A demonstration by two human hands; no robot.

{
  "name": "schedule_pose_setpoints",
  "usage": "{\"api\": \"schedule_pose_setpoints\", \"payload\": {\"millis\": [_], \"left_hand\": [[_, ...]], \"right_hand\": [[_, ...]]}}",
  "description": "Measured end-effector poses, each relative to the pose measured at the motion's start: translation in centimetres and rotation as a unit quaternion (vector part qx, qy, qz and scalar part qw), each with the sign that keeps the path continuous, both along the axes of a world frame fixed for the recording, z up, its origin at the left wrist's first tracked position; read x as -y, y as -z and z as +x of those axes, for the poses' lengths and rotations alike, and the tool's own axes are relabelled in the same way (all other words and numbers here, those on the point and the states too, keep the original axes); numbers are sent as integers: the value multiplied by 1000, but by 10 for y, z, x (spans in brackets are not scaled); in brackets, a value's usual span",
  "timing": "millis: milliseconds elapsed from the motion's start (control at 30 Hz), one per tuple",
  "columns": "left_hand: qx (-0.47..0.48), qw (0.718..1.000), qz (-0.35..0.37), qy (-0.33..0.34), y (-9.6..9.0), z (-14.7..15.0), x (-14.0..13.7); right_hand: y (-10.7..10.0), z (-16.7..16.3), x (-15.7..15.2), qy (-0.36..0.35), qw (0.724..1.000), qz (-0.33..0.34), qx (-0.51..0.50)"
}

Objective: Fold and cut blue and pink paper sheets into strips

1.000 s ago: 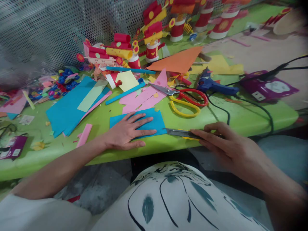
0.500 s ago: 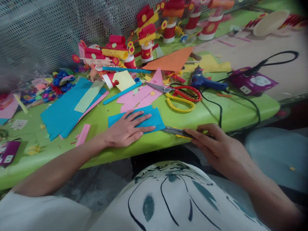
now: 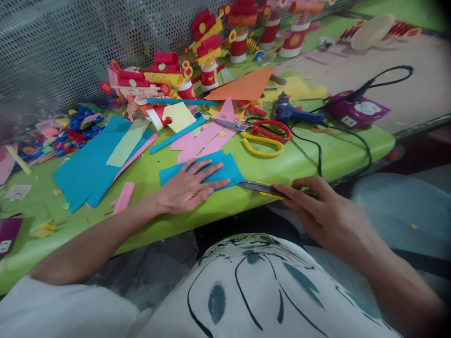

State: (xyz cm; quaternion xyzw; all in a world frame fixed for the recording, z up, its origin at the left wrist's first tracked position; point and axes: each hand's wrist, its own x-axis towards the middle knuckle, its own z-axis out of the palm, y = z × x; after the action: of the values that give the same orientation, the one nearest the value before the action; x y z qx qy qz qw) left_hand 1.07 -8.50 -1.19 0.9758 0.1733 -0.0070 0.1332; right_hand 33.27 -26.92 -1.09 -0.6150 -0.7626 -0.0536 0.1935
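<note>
My left hand lies flat with fingers spread on a small blue sheet of paper near the table's front edge. In my right hand is a slim grey utility knife, held between thumb and fingers. Its tip meets the right corner of the blue sheet, and the rear of its handle is hidden in my grip. Something yellow shows along the knife's lower side. Just beyond the sheet lie pink paper pieces and open scissors with red and yellow handles.
A blue glue gun and a purple box with a black cable lie to the right. Larger blue sheets lie left. Several red-and-yellow paper-cup figures stand behind, near a perforated metal panel. A stool stands at right.
The whole view has shifted slightly, with the right-hand things moving left in it. My left hand stays on the blue sheet, and the knife tip remains at its right corner.
</note>
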Motion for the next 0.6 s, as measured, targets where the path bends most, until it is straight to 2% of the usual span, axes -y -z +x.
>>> {"api": "schedule_pose_setpoints", "payload": {"millis": [200, 433, 600], "left_hand": [[9, 1000, 3, -3, 5, 0, -1], [14, 1000, 8, 3, 7, -1, -2], [13, 1000, 5, 2, 5, -1, -2]], "right_hand": [[-1, 3, 8, 19, 999, -32, -20], [9, -9, 13, 40, 999, -13, -13], [8, -17, 10, 34, 999, -15, -27]]}}
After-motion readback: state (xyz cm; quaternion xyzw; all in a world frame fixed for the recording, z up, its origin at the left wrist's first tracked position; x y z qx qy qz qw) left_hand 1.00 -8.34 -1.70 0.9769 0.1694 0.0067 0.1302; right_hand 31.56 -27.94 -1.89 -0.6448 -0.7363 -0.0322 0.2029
